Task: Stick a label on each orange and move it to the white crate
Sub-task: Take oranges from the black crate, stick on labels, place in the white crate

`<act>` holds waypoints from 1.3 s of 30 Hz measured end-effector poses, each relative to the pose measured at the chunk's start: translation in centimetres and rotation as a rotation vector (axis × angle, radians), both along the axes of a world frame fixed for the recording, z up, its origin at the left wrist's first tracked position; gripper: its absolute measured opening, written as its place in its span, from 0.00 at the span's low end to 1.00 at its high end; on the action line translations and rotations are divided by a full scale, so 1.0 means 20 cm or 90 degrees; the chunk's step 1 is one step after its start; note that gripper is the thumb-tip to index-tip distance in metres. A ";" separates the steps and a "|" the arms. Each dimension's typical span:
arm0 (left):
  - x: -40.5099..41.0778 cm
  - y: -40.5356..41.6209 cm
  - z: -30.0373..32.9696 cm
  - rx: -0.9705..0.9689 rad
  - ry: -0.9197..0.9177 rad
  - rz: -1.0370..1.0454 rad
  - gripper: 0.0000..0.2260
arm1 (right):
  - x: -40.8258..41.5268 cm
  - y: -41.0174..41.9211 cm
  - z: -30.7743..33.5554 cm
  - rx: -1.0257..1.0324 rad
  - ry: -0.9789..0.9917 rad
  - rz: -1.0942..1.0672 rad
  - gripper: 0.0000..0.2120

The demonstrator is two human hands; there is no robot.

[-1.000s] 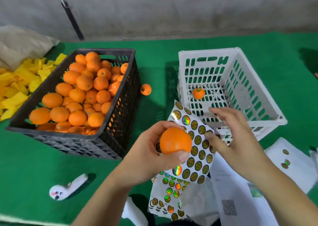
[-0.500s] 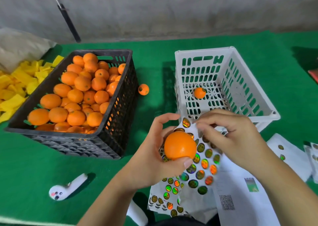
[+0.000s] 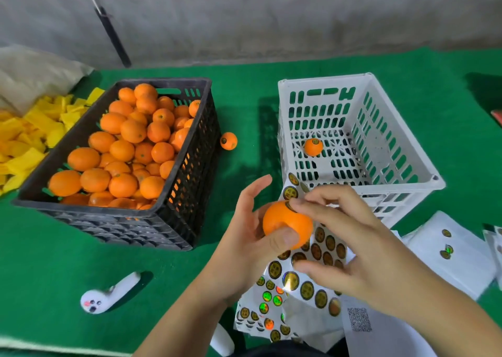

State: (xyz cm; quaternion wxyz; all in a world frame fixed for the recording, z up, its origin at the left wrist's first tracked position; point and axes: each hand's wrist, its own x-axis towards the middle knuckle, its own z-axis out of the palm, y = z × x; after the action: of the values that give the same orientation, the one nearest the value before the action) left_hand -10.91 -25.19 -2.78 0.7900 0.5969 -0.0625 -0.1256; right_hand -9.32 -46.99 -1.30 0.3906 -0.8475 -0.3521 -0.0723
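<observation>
My left hand (image 3: 248,237) grips an orange (image 3: 282,221) over a sheet of round stickers (image 3: 307,280) in front of me. My right hand (image 3: 350,242) has its fingertips on the top of that orange, pressing a dark round label (image 3: 290,206) onto it. The white crate (image 3: 402,150) stands at right and holds one labelled orange (image 3: 313,146). A black crate (image 3: 187,193) at left is heaped with several oranges (image 3: 130,150). One labelled orange (image 3: 228,140) lies on the green cloth between the crates.
A white controller (image 3: 108,294) lies on the green cloth at lower left. Yellow pieces (image 3: 30,134) are piled at far left beside a beige sack (image 3: 35,71). White backing sheets (image 3: 451,250) lie at lower right. A dark rod (image 3: 112,35) leans on the grey wall.
My right hand left the sticker sheet with a label and came onto the top of the orange. My left hand raised the orange slightly and spread its fingers.
</observation>
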 end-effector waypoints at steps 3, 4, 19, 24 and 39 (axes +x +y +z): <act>0.01 -0.02 0.00 0.028 0.042 -0.031 0.47 | 0.00 0.04 -0.02 0.028 0.019 -0.037 0.29; 0.01 -0.02 -0.01 0.025 0.061 -0.048 0.48 | 0.00 0.05 -0.02 0.052 0.027 -0.050 0.28; 0.20 0.21 0.05 0.098 -0.063 -0.060 0.26 | 0.28 -0.06 -0.08 0.169 0.532 -0.046 0.20; 0.45 0.57 0.04 0.568 -0.244 0.107 0.11 | 0.22 -0.03 -0.19 0.301 0.512 -0.096 0.11; 0.81 1.16 -0.25 1.332 0.247 -0.127 0.32 | 0.24 -0.04 -0.23 0.411 0.571 -0.125 0.12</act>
State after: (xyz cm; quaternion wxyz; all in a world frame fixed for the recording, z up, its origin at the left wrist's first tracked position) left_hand 5.28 -2.01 -7.75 -0.1322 0.9400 0.1545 -0.2738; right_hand -4.52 -47.87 -5.93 0.7331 -0.6614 -0.0310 0.1551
